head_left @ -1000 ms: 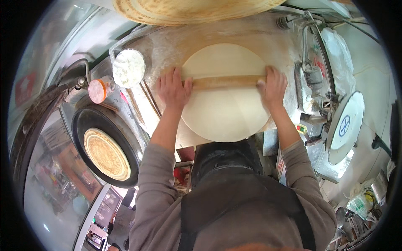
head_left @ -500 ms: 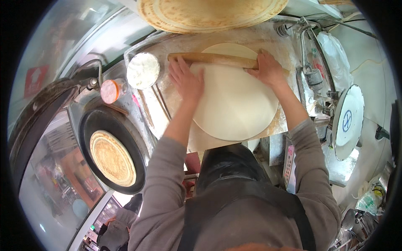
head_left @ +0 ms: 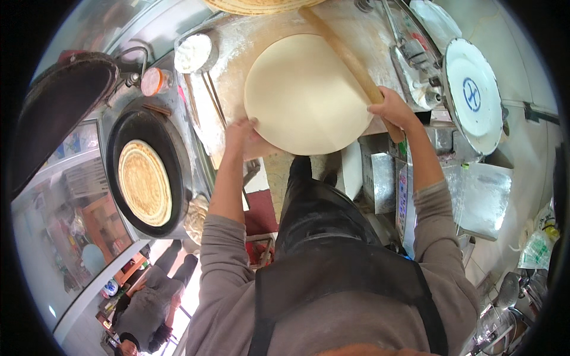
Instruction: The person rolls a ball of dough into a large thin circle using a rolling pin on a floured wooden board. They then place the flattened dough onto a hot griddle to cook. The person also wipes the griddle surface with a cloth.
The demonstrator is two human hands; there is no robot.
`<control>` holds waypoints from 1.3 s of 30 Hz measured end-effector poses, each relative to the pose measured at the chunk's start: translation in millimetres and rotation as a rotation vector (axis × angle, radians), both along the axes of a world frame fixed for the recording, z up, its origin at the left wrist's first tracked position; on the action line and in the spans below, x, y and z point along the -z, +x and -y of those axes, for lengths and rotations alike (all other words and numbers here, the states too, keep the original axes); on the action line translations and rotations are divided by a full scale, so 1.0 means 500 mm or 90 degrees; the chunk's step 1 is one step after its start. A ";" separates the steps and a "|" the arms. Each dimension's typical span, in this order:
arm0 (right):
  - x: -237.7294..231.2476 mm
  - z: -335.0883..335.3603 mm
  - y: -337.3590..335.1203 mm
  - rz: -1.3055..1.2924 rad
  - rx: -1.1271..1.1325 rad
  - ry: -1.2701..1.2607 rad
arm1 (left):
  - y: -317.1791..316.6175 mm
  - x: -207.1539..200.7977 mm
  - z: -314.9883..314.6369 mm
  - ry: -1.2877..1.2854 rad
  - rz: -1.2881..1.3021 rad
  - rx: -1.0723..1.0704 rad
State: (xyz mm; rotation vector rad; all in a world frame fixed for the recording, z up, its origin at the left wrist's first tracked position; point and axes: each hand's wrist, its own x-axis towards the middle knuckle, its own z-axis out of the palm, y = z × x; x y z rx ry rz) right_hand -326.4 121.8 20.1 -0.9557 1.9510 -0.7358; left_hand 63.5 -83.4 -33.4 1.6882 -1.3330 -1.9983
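Observation:
A round, pale sheet of dough (head_left: 306, 95) lies flat on a floured board (head_left: 234, 71), its near edge reaching slightly past the board's front edge. Slanting along the dough's right side is a wooden rolling pin (head_left: 347, 56). My right hand (head_left: 395, 110) is closed around the pin near its close end. At the dough's lower left edge is my left hand (head_left: 241, 133), off the pin and blurred. Its fingers are too smeared to show whether they pinch the dough.
Left of the board, a browned flatbread (head_left: 144, 183) sits in a black round pan (head_left: 116, 133) with a raised lid (head_left: 65, 113). A bowl of flour (head_left: 194, 53), an orange-lidded jar (head_left: 153, 81) and sticks (head_left: 212, 98) stand nearby. A white enamel plate (head_left: 472, 118) is at right.
The rolling pin has swung from lying across the dough's far part to slanting along its right side. My left hand has let go of it and moved nearer; my right hand still holds it.

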 end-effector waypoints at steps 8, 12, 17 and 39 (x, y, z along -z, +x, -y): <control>0.019 -0.081 0.125 -0.477 -0.285 -0.197 | -0.008 0.038 -0.133 -0.860 0.443 0.360; 0.120 -0.001 0.097 -0.706 -0.014 -0.200 | -0.072 0.078 -0.057 -0.839 0.479 0.260; 0.185 0.185 0.003 -0.630 0.118 -0.195 | -0.187 0.111 0.164 -0.918 0.455 0.166; 0.159 0.452 -0.116 -0.510 0.158 -0.088 | -0.336 0.114 0.437 -0.916 0.313 0.291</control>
